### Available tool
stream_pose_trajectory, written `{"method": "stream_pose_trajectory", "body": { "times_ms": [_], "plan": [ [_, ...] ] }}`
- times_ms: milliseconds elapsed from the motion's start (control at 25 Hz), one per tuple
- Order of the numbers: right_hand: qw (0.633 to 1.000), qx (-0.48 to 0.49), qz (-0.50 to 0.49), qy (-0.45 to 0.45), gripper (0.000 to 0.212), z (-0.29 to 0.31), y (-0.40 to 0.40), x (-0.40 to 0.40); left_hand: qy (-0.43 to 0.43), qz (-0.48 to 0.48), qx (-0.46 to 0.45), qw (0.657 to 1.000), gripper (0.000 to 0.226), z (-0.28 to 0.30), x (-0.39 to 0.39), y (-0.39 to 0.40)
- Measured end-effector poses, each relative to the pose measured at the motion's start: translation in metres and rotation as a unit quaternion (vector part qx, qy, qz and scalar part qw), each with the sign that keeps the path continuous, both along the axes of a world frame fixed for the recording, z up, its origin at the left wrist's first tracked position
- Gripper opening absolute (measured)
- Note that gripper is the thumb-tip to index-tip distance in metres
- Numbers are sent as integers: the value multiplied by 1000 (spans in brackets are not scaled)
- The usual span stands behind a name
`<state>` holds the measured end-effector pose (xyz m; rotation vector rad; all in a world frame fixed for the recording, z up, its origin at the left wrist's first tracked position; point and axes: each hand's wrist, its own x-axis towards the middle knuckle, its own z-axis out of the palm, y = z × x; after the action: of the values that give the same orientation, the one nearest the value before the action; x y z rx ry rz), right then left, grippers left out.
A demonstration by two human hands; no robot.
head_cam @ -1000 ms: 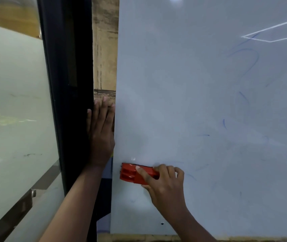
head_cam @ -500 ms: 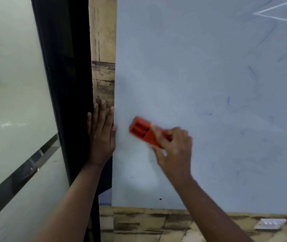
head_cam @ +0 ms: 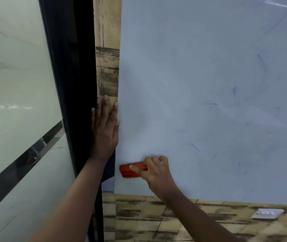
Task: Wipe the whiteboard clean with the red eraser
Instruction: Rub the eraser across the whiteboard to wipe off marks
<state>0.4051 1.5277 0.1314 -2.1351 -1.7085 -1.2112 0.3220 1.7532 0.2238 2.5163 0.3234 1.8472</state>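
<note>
The whiteboard (head_cam: 200,84) fills the right of the view, pale blue-grey, with faint blue marker streaks across its right half. My right hand (head_cam: 155,173) grips the red eraser (head_cam: 128,172) and holds it flat against the board near the lower left corner. The eraser's right end is hidden under my fingers. My left hand (head_cam: 105,130) lies flat with straight fingers against the wall strip and black frame, right beside the board's left edge.
A black door frame (head_cam: 69,84) and frosted glass panel (head_cam: 13,102) stand to the left. Brick-patterned wall (head_cam: 148,220) runs under the board, with a white switch plate (head_cam: 267,213) at the lower right.
My right hand has swept the eraser down and to the left, from mid-board height to near the bottom left corner. The left hand has stayed in place.
</note>
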Motion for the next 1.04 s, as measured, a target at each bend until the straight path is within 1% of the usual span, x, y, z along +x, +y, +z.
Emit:
{"method": "stream_pose_trajectory", "body": {
  "times_ms": [80,160,200,280,360,440,520,640,720,840,960,1040],
  "plan": [
    [994,99,-26,26,58,43,-6,3,4,-3,-6,1000,55,-3,-1,0],
    [976,202,-63,53,58,90,-17,11,8,-5,-13,1000,55,-8,-3,-3],
    [967,234,-65,71,59,108,-23,16,10,-5,-19,1000,56,-11,-4,-4],
    [959,260,-50,102,60,124,-28,20,11,-7,-33,999,57,-17,-5,-6],
    [964,242,-37,105,58,113,-24,17,12,-13,-41,999,56,-21,-5,-7],
    [976,191,-26,100,56,83,-13,10,15,-14,-40,999,54,-24,-6,-6],
    [987,129,-21,90,53,39,0,2,17,-13,-37,999,52,-26,-5,-5],
    [995,62,-3,72,50,-33,17,-7,15,-13,-34,999,51,-28,-4,-4],
    [997,9,20,68,45,-77,17,-4,15,-13,-39,999,51,-34,-4,-5],
    [995,-82,40,29,42,-131,11,4,29,3,-51,998,53,-52,-6,-7],
    [992,-113,34,37,40,-151,9,8,59,11,-56,997,59,-73,-10,-9],
    [995,-85,38,40,41,-147,5,10,72,13,-59,996,63,-87,-14,-12]
  ]
}}
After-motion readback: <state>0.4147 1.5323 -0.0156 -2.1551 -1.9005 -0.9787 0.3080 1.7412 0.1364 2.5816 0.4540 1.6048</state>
